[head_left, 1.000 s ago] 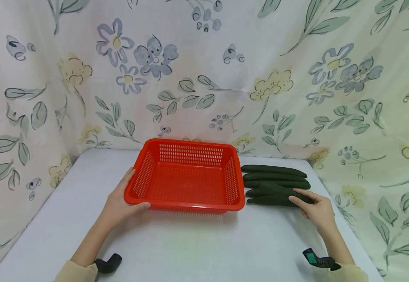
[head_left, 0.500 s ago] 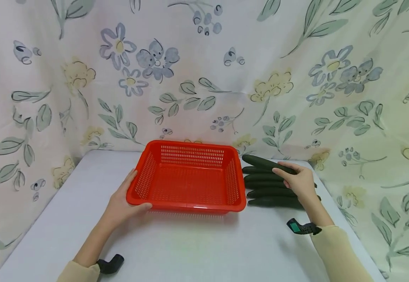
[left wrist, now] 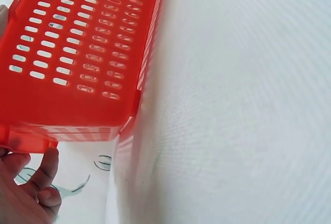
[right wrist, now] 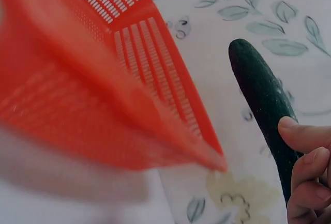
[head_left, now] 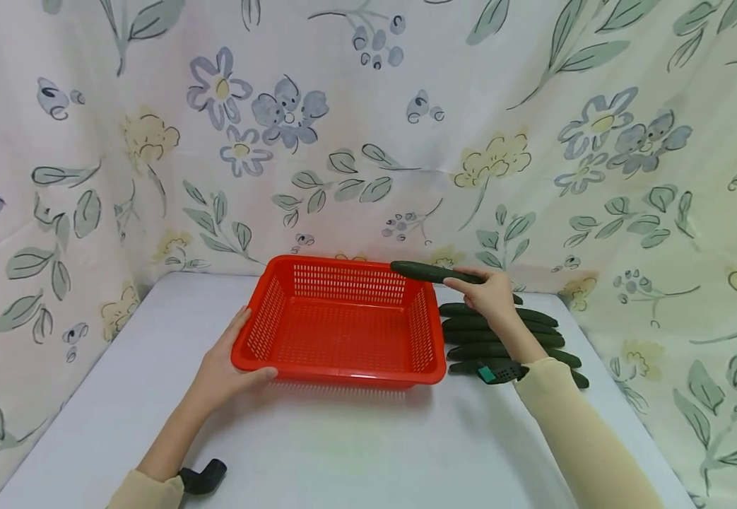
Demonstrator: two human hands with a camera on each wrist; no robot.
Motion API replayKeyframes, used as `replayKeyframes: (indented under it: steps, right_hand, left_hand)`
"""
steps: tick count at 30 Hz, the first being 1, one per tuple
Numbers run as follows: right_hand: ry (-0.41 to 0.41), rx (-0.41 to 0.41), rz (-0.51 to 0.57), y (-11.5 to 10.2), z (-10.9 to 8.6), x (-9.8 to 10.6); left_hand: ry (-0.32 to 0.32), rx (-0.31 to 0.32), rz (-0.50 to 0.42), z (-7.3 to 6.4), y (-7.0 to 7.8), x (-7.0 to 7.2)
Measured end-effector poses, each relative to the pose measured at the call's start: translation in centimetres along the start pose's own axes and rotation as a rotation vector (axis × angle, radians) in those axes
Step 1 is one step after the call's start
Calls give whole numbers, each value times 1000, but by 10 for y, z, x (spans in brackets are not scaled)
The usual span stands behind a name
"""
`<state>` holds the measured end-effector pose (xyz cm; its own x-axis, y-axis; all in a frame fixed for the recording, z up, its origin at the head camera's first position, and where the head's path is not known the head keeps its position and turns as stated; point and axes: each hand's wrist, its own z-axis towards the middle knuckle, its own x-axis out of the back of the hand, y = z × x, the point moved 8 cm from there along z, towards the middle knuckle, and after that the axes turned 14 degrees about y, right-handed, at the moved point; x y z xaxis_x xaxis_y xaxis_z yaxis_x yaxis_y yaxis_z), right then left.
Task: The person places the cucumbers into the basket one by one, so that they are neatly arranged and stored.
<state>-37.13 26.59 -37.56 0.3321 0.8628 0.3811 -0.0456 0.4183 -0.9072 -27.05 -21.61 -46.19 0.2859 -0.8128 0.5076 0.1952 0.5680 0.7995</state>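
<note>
A red plastic basket point(head_left: 355, 375) with slotted sides stands in the middle of the table. My left hand point(head_left: 225, 371) holds its near left corner, thumb along the front rim and fingers on the left side. In the left wrist view the fingertips reach the underside of the basket's rim point(left wrist: 31, 145). My right hand point(head_left: 492, 293) pinches one dark green cucumber point(head_left: 422, 271) by its right part, raised beside the basket. Its free end overlaps the basket's far right corner in the head view. The right wrist view shows thumb and fingers around the cucumber point(right wrist: 258, 89).
Several more cucumbers point(head_left: 498, 338) lie side by side to the right of the basket, partly behind my right forearm. White tabletop point(head_left: 355, 452) extends in front. A flowered curtain point(head_left: 355, 127) hangs behind and at both sides.
My right hand has taken a cucumber from the row, lifted it and carried it left to the basket's far right corner. My left hand stays at the basket.
</note>
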Motion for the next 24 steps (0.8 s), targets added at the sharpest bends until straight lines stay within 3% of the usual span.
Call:
replayKeyframes:
  steps: [9,16,24]
  right_hand:
    - [-6,-11,11,-28,9,-50]
    - [-3,-101,138,-39,10,-89]
    - [-32,-118,229,-44,5,-129]
  left_hand:
    - [-6,3,-6,1,1,1]
    - [-6,-3,-12,0,0,1]
    - [-3,0,-13,-2,-1,1]
